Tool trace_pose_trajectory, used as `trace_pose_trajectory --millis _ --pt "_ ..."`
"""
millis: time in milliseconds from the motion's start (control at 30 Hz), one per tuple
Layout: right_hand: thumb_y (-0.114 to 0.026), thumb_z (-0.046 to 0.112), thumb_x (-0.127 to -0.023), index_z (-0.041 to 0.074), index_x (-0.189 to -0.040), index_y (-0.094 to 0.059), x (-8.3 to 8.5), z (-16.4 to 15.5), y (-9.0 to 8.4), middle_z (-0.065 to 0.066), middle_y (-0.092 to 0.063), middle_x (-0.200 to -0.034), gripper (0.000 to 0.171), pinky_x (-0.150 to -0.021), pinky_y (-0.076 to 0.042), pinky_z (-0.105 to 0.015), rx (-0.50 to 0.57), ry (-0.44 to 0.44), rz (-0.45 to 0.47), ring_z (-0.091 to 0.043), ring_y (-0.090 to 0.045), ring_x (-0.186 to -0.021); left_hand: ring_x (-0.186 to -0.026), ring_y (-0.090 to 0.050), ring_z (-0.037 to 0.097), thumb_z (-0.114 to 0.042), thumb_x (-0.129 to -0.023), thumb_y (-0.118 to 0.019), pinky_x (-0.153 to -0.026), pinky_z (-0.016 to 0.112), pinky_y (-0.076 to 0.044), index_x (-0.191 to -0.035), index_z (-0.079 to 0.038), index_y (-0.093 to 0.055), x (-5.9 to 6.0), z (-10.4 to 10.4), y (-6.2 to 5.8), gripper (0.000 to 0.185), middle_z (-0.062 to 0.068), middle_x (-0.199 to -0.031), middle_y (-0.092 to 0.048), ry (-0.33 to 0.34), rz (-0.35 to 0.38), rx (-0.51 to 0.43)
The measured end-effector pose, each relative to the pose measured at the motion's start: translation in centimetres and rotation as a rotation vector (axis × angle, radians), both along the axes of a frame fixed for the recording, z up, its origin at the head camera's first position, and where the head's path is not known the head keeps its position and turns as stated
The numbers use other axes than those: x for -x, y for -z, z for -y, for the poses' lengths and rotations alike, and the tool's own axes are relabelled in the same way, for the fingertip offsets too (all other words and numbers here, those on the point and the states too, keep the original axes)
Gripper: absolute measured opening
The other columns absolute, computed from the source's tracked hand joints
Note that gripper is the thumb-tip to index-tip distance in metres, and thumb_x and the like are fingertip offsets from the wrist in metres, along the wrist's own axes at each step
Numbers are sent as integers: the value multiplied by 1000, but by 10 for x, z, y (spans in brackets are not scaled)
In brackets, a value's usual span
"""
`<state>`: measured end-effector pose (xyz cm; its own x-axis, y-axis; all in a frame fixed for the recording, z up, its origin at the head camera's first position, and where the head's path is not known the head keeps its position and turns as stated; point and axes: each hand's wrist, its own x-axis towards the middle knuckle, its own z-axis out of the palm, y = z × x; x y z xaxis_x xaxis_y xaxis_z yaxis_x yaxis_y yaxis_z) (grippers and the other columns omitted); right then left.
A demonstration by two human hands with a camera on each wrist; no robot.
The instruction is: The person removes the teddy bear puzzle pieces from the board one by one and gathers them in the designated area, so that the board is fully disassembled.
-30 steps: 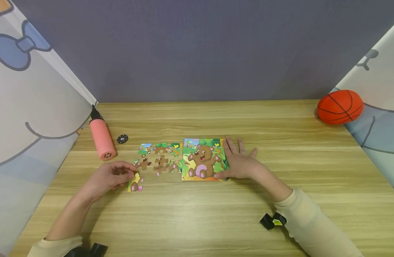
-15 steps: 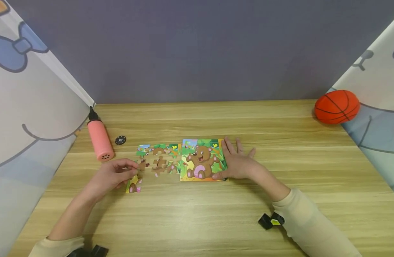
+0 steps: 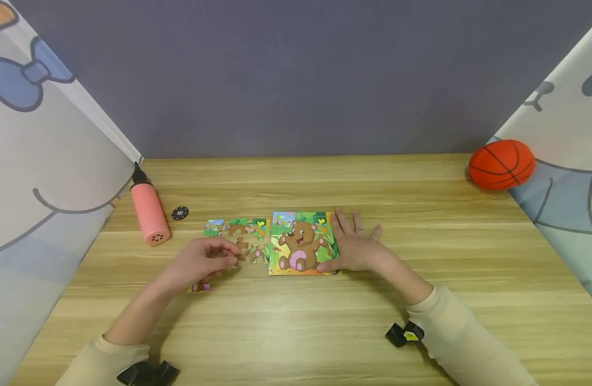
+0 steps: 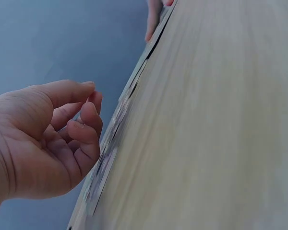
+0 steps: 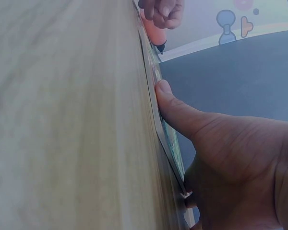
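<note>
Loose jigsaw pieces [image 3: 260,253] of a brown bear picture lie in rough rows left of a square bear picture board [image 3: 302,241]. Over the pieces is my left hand [image 3: 201,262], loosely curled, its thumb and index fingertips close together. Nothing shows between those fingertips in the left wrist view. This hand hides the pieces on the left, apart from a bit of the bottom-left one [image 3: 201,287]. My right hand [image 3: 356,247] rests flat with spread fingers on the board's right edge. Its thumb [image 5: 164,91] presses on the top face.
A pink hand pump [image 3: 151,214] with a black nozzle lies at the table's left. Beside it is a black round chip [image 3: 180,213]. A red toy basketball [image 3: 502,164] sits at the back right, near the grey back wall [image 3: 305,80].
My left hand has moved right, from the left edge of the pieces to over the middle ones. The right hand stays on the board. The head view has shifted slightly.
</note>
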<state>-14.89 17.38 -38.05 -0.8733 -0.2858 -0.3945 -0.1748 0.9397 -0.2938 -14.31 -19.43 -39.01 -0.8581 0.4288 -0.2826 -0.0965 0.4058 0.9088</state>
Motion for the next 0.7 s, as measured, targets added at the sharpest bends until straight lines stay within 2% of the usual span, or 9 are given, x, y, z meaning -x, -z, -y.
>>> trace_pose_trajectory --millis 133,500,700 --pt "-70 75 -76 4 -161 5 -1 1 -1 -13 15 -167 134 -94 7 -88 3 -2 1 -48 18 -147 -59 -48 15 -19 -94 -74 -49 25 -42 -112 -9 -72 2 -16 0 21 13 -97 -67 44 -22 -13" --pt "-71 75 -75 3 -161 4 -2 1 0 -14 14 -167 135 -93 8 -89 22 -4 -6 -49 17 -147 -60 -50 16 -19 -94 -75 -49 25 -42 -111 -9 -72 4 -52 -1 20 10 -93 -65 105 -51 -22" --pt "-71 74 -76 4 -161 4 -2 -1 -1 -13 14 -167 133 -93 8 -88 26 1 -4 -48 18 -147 -58 -46 15 -11 -95 -70 -51 24 -40 -112 -6 -72 7 -68 -2 18 9 -92 -64 175 -67 -42"
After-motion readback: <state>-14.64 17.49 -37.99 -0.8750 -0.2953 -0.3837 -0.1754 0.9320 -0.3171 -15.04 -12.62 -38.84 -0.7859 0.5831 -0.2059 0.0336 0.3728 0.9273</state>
